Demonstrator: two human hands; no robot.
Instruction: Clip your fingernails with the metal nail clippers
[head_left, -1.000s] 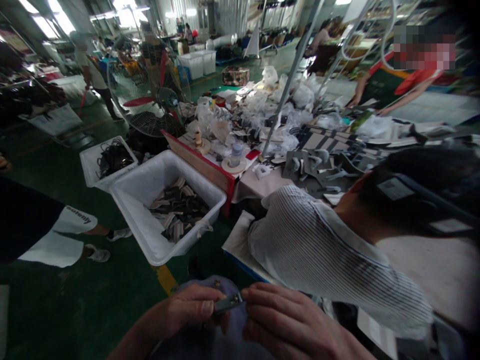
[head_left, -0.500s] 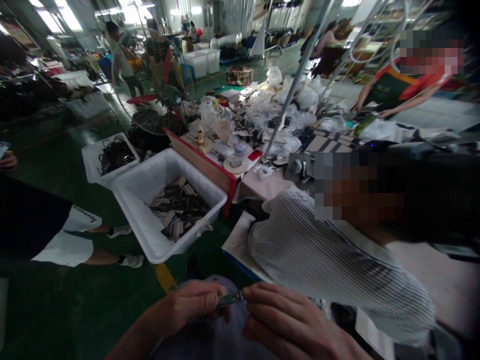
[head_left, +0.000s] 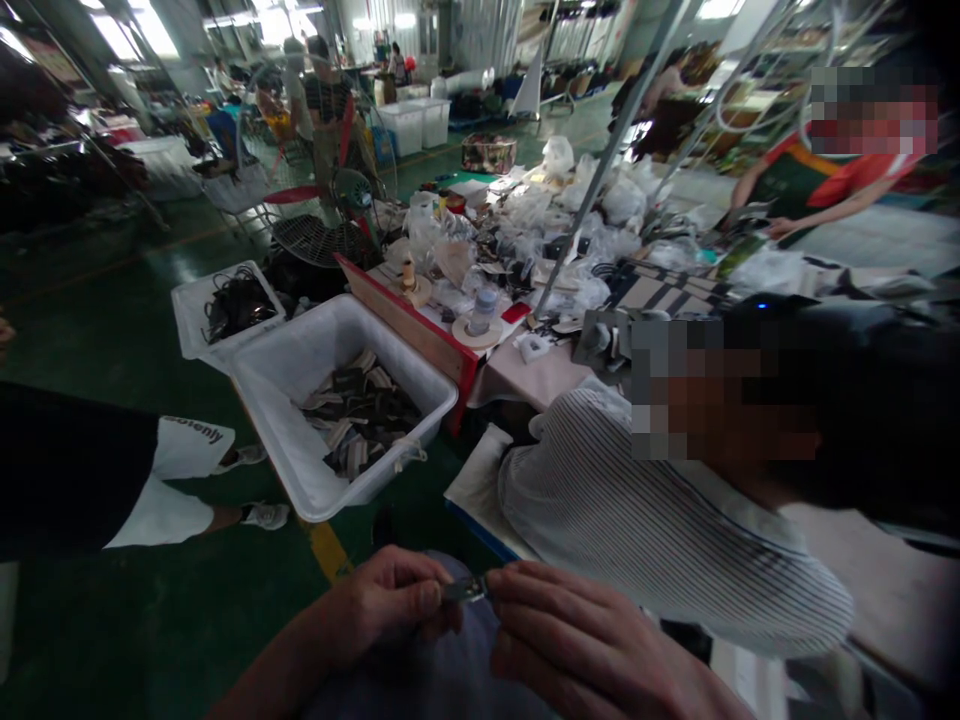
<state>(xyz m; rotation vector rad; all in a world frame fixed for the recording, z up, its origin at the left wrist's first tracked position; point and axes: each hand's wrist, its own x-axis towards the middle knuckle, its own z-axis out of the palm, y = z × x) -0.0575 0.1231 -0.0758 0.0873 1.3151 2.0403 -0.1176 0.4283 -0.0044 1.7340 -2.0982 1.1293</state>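
Note:
At the bottom of the head view my left hand (head_left: 390, 605) pinches a small metal clip-like tool (head_left: 465, 589) between thumb and forefinger. My right hand (head_left: 577, 640) is curled, its fingertips meeting the tool's other end; both hands hover over my lap in greyish-blue cloth (head_left: 442, 680). What exactly the tool is stays unclear in the dim light.
A person in a striped shirt (head_left: 660, 530) bends low just ahead on the right. A white bin (head_left: 270, 380) of dark strips stands on the green floor, a smaller bin (head_left: 191, 300) behind it. A cluttered worktable (head_left: 525, 370), a fan (head_left: 330, 210), and other people surround.
My hands stay pinched on the small tool. The person in the striped shirt has raised and turned their head. A person on the left has shifted their legs.

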